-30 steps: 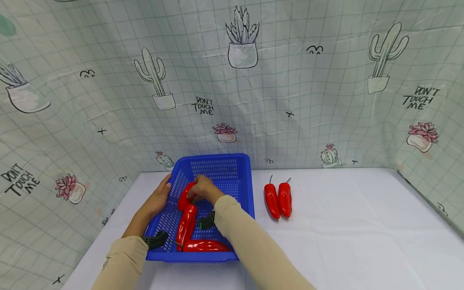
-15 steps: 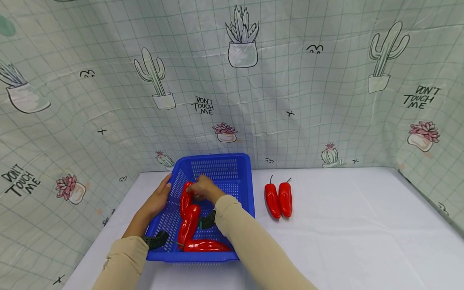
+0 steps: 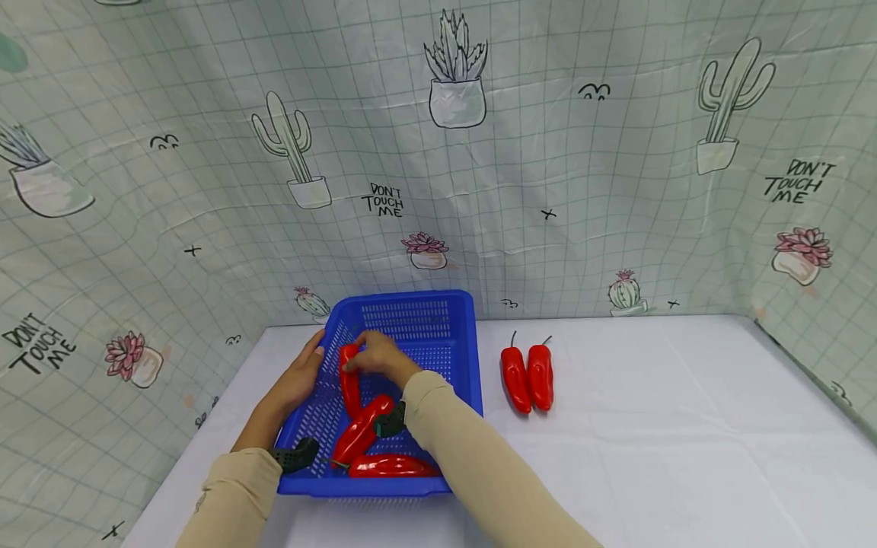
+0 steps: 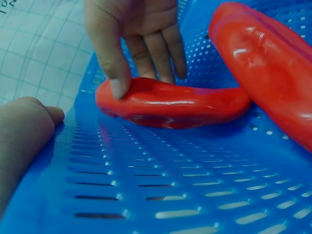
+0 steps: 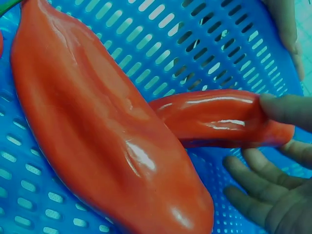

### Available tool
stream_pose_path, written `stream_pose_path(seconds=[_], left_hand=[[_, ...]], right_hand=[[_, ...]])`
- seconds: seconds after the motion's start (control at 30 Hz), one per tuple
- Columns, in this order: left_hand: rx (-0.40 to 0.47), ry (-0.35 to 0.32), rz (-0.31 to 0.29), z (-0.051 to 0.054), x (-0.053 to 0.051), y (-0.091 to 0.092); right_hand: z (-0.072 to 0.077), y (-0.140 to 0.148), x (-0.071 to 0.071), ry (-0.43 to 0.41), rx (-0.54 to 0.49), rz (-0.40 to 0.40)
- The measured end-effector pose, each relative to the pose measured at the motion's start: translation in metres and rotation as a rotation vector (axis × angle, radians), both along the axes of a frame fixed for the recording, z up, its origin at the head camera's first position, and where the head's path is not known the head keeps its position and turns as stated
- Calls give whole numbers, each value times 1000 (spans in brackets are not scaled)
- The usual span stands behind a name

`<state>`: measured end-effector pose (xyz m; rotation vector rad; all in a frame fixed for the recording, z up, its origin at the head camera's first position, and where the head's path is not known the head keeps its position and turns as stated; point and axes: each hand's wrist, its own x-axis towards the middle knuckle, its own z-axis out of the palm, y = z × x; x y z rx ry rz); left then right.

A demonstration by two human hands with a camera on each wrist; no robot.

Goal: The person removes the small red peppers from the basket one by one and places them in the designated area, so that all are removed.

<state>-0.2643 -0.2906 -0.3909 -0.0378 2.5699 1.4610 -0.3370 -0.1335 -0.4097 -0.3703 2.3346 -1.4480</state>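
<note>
Inside the blue basket (image 3: 468, 342), my right hand (image 3: 380, 356) pinches the upper end of a red pepper (image 3: 350, 384) between thumb and fingers, along the left wall. The right wrist view shows the thumb on top of this pepper (image 5: 214, 117). A second red pepper (image 3: 363, 430) lies slanted below it, their ends meeting. The third pepper (image 3: 392, 466) lies crosswise at the basket's near side. My left hand (image 3: 298, 380) rests on the left rim from outside, fingers fairly straight; its thumb side shows in the left wrist view.
Two red peppers (image 3: 516, 380) (image 3: 540, 377) lie side by side on the white table (image 3: 651, 426), right of the basket. A patterned cloth (image 3: 548, 167) hangs behind and along the sides.
The pinched pepper has turned upright along the left wall, its top shifting left with my right hand. The middle pepper has tilted, its upper end moving right. My left hand has stayed in place.
</note>
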Motion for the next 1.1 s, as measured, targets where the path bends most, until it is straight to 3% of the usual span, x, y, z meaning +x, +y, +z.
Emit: stream_pose_path(seconds=[0.2, 0.53, 0.87, 1.1], left_hand=[[2, -8, 11, 0, 0, -1], [-15, 8, 6, 0, 1, 2], [-32, 12, 4, 0, -1, 1], [-17, 15, 9, -2, -1, 2]], right_hand=[[3, -1, 0, 18, -29, 30], [5, -3, 3, 44, -124, 13], [7, -4, 3, -18, -183, 37], [9, -4, 7, -15, -173, 42]])
